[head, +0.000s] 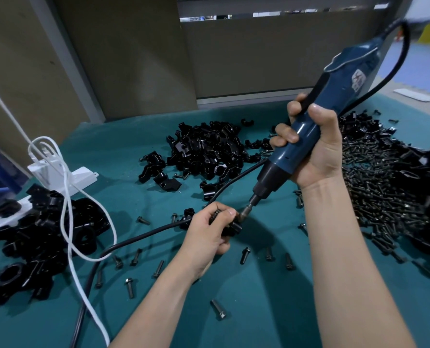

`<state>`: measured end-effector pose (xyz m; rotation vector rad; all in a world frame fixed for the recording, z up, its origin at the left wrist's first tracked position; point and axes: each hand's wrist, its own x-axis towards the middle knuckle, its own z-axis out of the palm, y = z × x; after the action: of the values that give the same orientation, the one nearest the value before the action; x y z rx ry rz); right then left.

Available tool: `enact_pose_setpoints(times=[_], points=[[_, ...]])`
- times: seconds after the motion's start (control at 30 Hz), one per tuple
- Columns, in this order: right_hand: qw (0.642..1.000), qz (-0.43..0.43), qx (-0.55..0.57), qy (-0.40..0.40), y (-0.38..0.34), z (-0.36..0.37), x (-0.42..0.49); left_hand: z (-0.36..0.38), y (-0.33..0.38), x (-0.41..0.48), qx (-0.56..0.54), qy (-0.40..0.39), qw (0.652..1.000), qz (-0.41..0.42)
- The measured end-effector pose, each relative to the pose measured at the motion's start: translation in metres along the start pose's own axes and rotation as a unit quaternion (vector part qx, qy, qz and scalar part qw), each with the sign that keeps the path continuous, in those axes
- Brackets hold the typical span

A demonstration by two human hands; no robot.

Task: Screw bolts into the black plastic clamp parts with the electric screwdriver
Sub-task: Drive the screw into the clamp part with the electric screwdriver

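Left hand (208, 231) pinches a clamp part (232, 228) beneath the electric screwdriver (305, 134), which right hand (319, 151) grips.

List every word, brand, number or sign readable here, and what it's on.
No text can be read.
White label on the screwdriver in the right hand: blurred, unreadable.
Bright bits in the slot at the top: too small to read.
Clamp in the left hand: no marking visible.
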<state>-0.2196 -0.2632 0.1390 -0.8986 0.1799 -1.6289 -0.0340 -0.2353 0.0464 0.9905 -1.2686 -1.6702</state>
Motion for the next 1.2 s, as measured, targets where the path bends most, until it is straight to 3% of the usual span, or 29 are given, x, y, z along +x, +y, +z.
enact_pose_setpoints(times=[0.7,0.9,1.1,1.2], points=[[1.0,-0.004,0.005,0.003,0.007,-0.005,-0.001,-0.004,-0.004,0.003,-0.016,0.007,1.0,-0.01],[0.981,0.027,0.167,-0.097,0.009,-0.004,0.001,-0.018,0.005,0.005,-0.07,-0.152,0.976,-0.139],[0.963,0.03,0.261,-0.066,0.014,-0.015,-0.003,-0.023,0.01,0.0,-0.176,-0.227,0.926,-0.245],[0.952,0.014,0.301,-0.051,0.009,-0.022,-0.004,-0.026,0.014,0.0,-0.264,-0.257,0.893,-0.257]])
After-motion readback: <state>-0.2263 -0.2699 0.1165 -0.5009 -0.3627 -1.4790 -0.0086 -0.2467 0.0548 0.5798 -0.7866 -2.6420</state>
